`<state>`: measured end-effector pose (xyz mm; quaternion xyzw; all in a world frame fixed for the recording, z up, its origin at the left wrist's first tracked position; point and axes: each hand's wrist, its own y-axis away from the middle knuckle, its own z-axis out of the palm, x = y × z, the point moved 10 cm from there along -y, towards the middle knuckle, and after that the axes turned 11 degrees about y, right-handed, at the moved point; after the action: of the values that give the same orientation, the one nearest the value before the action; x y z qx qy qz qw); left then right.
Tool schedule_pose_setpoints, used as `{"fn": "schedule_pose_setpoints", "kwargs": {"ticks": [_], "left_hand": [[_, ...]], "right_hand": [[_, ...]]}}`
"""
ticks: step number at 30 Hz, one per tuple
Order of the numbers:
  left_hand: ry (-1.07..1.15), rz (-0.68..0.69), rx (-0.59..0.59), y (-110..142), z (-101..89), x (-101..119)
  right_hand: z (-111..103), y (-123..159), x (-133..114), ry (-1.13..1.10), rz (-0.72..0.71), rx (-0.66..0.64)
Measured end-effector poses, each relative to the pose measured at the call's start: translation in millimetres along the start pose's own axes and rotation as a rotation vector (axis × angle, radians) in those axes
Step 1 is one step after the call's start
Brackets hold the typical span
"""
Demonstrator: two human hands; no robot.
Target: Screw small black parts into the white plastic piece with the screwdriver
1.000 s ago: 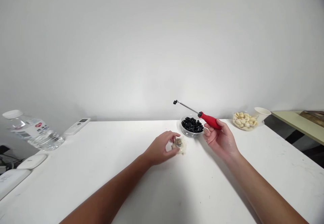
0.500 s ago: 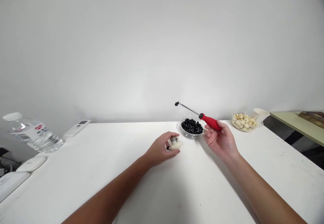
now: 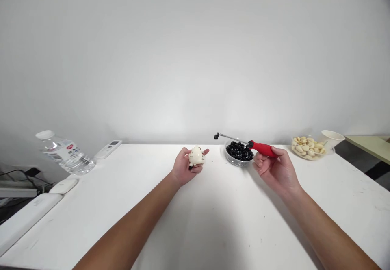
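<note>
My left hand point(image 3: 184, 166) is raised just above the white table point(image 3: 213, 221), palm turned up, fingers curled round a small cream-coloured toy figure point(image 3: 196, 157). My right hand point(image 3: 276, 170) grips the red handle of a screwdriver point(image 3: 247, 143). Its metal shaft points left and passes over a clear bowl of small black pieces point(image 3: 239, 152). The two hands are about a hand's width apart, with the bowl behind the gap between them.
A clear dish of pale nut-like pieces point(image 3: 308, 148) and a white paper cup point(image 3: 331, 138) stand at the back right. At the left lie a tilted water bottle point(image 3: 62, 153), a white remote point(image 3: 108, 149), a white mouse point(image 3: 63, 186) and a keyboard point(image 3: 22, 221).
My left hand picked the toy figure up off the table and turned palm up with it. The screwdriver's shaft has dropped to lie closer to level.
</note>
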<state>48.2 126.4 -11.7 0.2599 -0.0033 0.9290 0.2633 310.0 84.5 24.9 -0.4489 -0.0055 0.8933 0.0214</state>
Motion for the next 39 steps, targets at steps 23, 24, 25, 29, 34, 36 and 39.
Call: {"fn": "schedule_pose_setpoints", "kwargs": {"ticks": [23, 24, 25, 29, 34, 36, 39], "left_hand": [[0.030, -0.118, -0.117, 5.3, 7.3, -17.2], [0.028, -0.132, -0.121, 5.3, 8.0, -18.2], [0.026, -0.144, -0.124, 5.1, 8.7, -19.0], [0.023, -0.163, -0.122, 3.6, 10.0, -19.8], [0.016, -0.157, -0.103, 2.2, 8.1, -18.6], [0.018, -0.159, -0.097, 2.1, 7.5, -18.4], [0.021, -0.159, -0.085, 2.0, 6.2, -17.3]], "right_hand": [[-0.3, 3.6, 12.3, 0.074, 0.095, -0.001], [0.2, 4.1, 12.1, 0.070, 0.097, -0.002], [1.2, 4.8, 11.5, 0.068, 0.095, -0.006], [6.6, 7.2, 11.8, 0.052, 0.117, -0.035], [3.8, 6.0, 16.0, 0.076, 0.152, -0.021], [2.0, 6.1, 17.0, 0.082, 0.159, -0.005], [7.1, 9.1, 19.0, 0.091, 0.177, -0.041]]}}
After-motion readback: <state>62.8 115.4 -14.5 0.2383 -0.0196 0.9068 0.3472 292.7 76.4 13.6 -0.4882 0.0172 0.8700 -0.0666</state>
